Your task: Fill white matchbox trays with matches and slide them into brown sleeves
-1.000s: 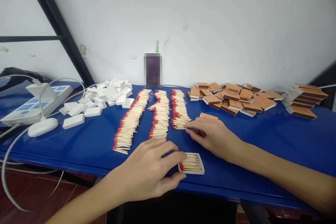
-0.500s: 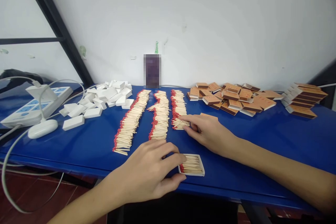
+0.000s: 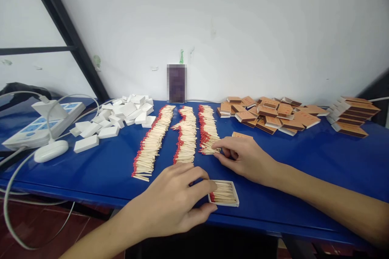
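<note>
Three rows of red-tipped matches lie on the blue table (image 3: 304, 162): a left row (image 3: 153, 141), a middle row (image 3: 184, 135) and a right row (image 3: 206, 128). My left hand (image 3: 173, 202) grips the left end of a small white tray (image 3: 224, 193) partly filled with matches, near the table's front edge. My right hand (image 3: 243, 156) rests on the table with its fingertips pinching matches at the near end of the right row. An orange matchbox sleeve (image 3: 242, 135) lies just behind that hand.
A heap of white inner trays (image 3: 118, 115) lies at the back left beside a white power strip (image 3: 42, 123) with cables. Orange sleeves are piled at the back right (image 3: 267, 113), with a stacked row (image 3: 352, 120) further right. A black metal frame (image 3: 65, 32) leans against the wall.
My right hand's fingertips have shifted slightly along the near end of the right row of matches. My left hand has stayed on the tray.
</note>
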Available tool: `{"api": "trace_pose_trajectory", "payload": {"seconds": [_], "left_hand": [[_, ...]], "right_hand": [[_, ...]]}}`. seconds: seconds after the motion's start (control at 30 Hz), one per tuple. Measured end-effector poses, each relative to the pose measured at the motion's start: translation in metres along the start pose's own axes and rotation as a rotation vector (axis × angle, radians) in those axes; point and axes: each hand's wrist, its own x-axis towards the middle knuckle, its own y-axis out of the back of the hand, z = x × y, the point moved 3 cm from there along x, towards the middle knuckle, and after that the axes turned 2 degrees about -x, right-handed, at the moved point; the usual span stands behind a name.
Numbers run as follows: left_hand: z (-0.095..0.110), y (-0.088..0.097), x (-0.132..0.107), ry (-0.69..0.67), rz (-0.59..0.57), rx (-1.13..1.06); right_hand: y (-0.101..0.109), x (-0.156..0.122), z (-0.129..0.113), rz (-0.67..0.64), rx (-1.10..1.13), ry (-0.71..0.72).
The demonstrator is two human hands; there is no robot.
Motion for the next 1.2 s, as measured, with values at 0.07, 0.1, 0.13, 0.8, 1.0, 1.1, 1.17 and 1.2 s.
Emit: {"api": "trace_pose_trajectory", "payload": {"seconds": [0.07, 0.1, 0.13, 0.8, 1.0, 1.1, 1.17, 1.2], "left_hand": [[0.000, 0.000, 0.000, 0.000, 0.004, 0.000], [0.000, 0.000, 0.000, 0.001, 0.006, 0.002], [0.000, 0.000, 0.000, 0.000, 0.007, 0.003], [0.000, 0.000, 0.001, 0.003, -0.008, -0.002], [0.000, 0.001, 0.002, -0.001, -0.006, -0.010], [-0.001, 0.001, 0.002, 0.001, -0.006, -0.007], [0.000, 0.001, 0.001, 0.001, -0.007, -0.007], [0.000, 0.001, 0.001, 0.000, -0.007, -0.006]], "right_hand": [[0.001, 0.000, -0.002, 0.001, 0.009, 0.008], [0.001, -0.001, -0.002, 0.005, 0.011, 0.013], [0.001, -0.001, -0.003, 0.008, 0.010, 0.018], [-0.006, 0.006, -0.005, -0.068, 0.039, -0.004], [-0.003, 0.003, -0.006, -0.078, 0.038, -0.029], [-0.001, -0.001, -0.007, -0.077, 0.046, -0.043], [0.000, -0.003, -0.008, -0.075, 0.051, -0.042], [0.000, -0.004, -0.008, -0.075, 0.055, -0.041]]}}
